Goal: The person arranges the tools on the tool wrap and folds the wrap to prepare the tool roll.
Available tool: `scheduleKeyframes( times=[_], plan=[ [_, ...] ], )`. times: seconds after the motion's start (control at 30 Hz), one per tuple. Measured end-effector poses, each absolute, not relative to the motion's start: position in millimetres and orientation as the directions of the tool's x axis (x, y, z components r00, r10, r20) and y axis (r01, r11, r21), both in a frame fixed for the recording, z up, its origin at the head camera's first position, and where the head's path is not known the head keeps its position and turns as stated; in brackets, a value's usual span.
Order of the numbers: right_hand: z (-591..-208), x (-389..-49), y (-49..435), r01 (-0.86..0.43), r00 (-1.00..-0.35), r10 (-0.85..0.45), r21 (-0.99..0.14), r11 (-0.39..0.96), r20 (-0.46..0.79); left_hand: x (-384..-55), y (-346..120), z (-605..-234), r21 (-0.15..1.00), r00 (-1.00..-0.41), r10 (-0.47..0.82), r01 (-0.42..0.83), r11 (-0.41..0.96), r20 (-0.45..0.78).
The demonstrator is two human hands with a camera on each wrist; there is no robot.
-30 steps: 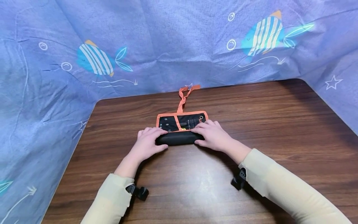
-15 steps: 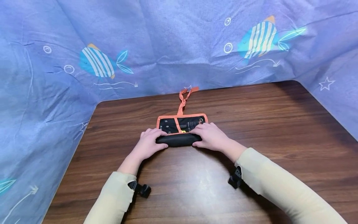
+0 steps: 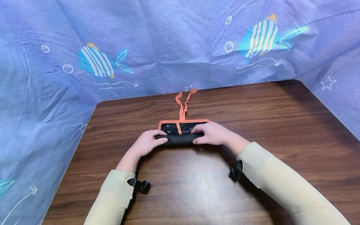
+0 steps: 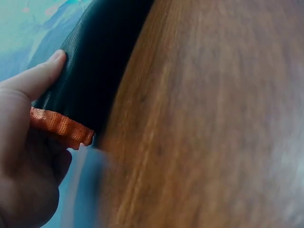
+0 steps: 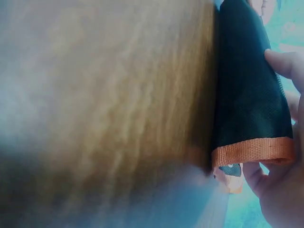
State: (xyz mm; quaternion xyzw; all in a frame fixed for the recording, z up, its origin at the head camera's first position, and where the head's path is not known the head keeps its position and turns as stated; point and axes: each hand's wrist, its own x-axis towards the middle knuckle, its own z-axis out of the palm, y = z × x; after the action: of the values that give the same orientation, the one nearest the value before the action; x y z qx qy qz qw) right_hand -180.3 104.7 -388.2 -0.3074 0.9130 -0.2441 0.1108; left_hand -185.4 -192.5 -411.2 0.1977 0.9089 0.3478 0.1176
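A black fabric tool roll (image 3: 180,140) with orange trim lies partly rolled up on the table. Its near side forms a thick cylinder, while a flat section with pockets and printed numbers shows behind. My left hand (image 3: 147,143) grips the left end of the cylinder, thumb on the near side. At the right end, my right hand (image 3: 215,133) holds it likewise, fingers over the far side. Orange tie straps (image 3: 182,107) stretch from the far edge toward the back. The left wrist view shows the orange-bound end (image 4: 59,124) beside the palm; what is inside the roll is hidden.
The dark wood-grain table (image 3: 180,187) extends around the roll. A blue cloth (image 3: 168,40) printed with striped fish hangs behind the table and along both sides. A black wrist camera (image 3: 143,187) is strapped at the left cuff, another (image 3: 235,172) at the right.
The cylinder has turned away from me, and less of the flat section shows. A small yellow patch has gone under. The tie straps have shifted and spread apart; both hands still hold the ends.
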Motion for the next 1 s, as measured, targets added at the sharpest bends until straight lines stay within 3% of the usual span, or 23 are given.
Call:
scheduleKeyframes(
  times=[0.23,0.4,0.57,0.67,0.73,1.0],
  plan=[
    [-389.8,-189.8,109.9,-0.453,-0.807,-0.588,-0.584,0.673,-0.052,-185.4,-188.3,-408.9,0.680,-0.879,0.473,0.383,0.626,0.059],
    [-392.5,-189.9,112.3,-0.437,-0.828,-0.561,-0.603,0.667,-0.021,-187.8,-185.2,-407.4,0.640,-0.878,0.474,0.405,0.653,0.071],
    [-395.3,-186.3,108.3,-0.645,-0.756,-0.621,-0.394,0.655,0.205,-192.1,-184.5,-407.3,0.632,-0.900,0.434,0.361,0.686,0.043],
    [-396.9,-185.1,105.1,-0.684,-0.729,-0.624,-0.268,0.679,0.281,-193.9,-183.3,-407.3,0.598,-0.904,0.425,0.368,0.712,0.050],
    [-397.6,-185.4,104.0,-0.662,-0.748,-0.603,-0.256,0.704,0.277,-195.4,-181.0,-407.5,0.564,-0.900,0.428,0.393,0.726,0.076],
    [-397.7,-192.9,106.8,-0.540,-0.830,-0.544,-0.417,0.731,0.122,-199.0,-175.2,-413.0,0.460,-0.875,0.418,0.484,0.744,0.244]
  ],
)
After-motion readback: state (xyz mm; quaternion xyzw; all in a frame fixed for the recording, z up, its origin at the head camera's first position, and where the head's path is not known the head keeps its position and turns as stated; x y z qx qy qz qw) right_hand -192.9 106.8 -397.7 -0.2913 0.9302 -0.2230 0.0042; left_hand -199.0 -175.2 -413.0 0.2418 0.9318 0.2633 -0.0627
